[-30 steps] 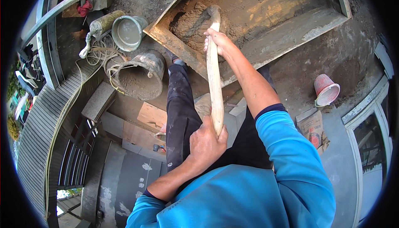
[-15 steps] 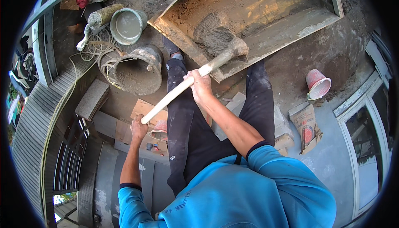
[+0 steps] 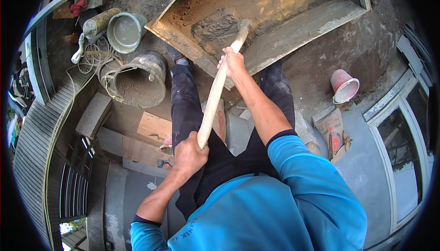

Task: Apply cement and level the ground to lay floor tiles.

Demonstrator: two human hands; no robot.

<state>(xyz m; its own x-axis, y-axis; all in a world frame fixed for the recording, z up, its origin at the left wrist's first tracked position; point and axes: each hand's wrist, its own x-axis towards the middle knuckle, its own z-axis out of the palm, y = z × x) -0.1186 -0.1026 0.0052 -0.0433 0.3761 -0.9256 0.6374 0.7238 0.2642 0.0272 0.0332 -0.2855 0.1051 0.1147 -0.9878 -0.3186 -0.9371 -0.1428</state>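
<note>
My left hand [image 3: 190,154] is closed round the near end of a hoe's pale wooden handle [image 3: 211,100], in front of my left thigh. Farther up, my right hand [image 3: 233,62] grips the same handle close to the front edge of a wooden mixing trough [image 3: 300,45]. The handle slants up and away to the right. Its mud-coated far end reaches into the trough beside a heap of wet grey mortar [image 3: 213,33]. I cannot make out the hoe's blade there.
At the left stand a grey-green bucket [image 3: 126,49] of greyish liquid and a tipped, mortar-caked tub [image 3: 140,86], with a coiled hose [image 3: 98,58] beside them. A concrete block [image 3: 93,115] lies nearer. Right are a red bucket [image 3: 344,86] and a torn paper sack [image 3: 331,129].
The hoe's handle has swung steeper, its far end going deeper into the trough. My left hand has come down and right toward my body; my right hand has moved up and slightly right.
</note>
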